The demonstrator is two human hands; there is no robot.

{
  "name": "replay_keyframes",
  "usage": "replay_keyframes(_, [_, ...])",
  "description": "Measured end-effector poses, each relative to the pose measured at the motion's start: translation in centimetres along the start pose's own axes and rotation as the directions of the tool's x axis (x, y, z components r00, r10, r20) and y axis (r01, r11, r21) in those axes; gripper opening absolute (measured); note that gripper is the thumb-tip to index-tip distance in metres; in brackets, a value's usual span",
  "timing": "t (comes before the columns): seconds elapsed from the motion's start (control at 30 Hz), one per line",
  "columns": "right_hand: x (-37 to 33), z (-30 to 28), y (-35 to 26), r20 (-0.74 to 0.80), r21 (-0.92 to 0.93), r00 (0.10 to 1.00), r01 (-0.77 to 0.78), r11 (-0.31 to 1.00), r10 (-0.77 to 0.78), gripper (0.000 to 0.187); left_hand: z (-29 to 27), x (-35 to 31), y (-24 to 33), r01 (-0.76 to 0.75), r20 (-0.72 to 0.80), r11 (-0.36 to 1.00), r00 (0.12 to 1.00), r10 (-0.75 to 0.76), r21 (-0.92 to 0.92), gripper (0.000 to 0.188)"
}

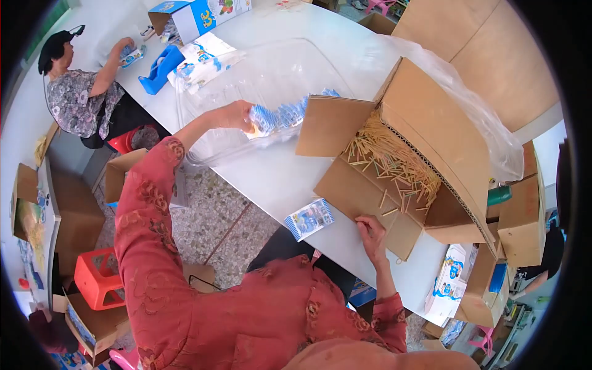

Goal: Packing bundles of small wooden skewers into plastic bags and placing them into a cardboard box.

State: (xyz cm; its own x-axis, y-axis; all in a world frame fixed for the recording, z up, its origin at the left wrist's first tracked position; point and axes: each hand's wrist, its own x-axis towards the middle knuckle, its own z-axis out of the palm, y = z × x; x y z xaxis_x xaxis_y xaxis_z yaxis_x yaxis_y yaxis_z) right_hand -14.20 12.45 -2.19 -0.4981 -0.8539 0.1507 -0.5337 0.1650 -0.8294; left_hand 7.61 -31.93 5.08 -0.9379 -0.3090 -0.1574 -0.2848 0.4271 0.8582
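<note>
My left hand (235,117) reaches into a large clear plastic tub (308,52) and is closed on a small blue-and-white striped packet at the end of a row of such packets (288,113). My right hand (372,236) rests by the edge of a cardboard flap, its fingers curled; whether anything is in them is hidden. That flap belongs to an opened cardboard box (441,117) lying tipped toward me. Many thin, straw-coloured sticks (394,163) spill from it onto the flap. Between my hands, near the table's front edge, lies a flat blue-and-white printed pouch (309,219).
A blue tape dispenser (161,69) and white-and-blue packaging (206,58) lie beyond the tub. Across the far left a person (83,86) sits handling a packet. White-and-blue packs (448,280) lie at the table's right end. A red stool (98,279) stands on the floor.
</note>
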Motion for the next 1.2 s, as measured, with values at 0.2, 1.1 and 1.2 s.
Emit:
replay_keyframes(0.2, [0.3, 0.7, -0.9, -0.013, -0.050, 1.000, 0.021, 0.999, -0.021, 0.010, 2.0, 2.5, -1.2, 0.081, 0.091, 0.988, 0.991, -0.094, 0.135, 0.042])
replay_keyframes(1.1, [0.6, 2.1, 0.8, -0.144, -0.157, 0.982, 0.099, 0.983, -0.122, 0.011, 4.7, 6.9, -2.0, 0.037, -0.044, 0.884, 0.997, -0.065, -0.467, 0.073])
replay_keyframes(1.2, [0.5, 1.8, 0.9, -0.143, -0.179, 0.981, 0.107, 0.978, -0.133, 0.011, 4.1, 6.7, -2.4, 0.031, -0.053, 0.905, 0.997, -0.059, -0.425, 0.074])
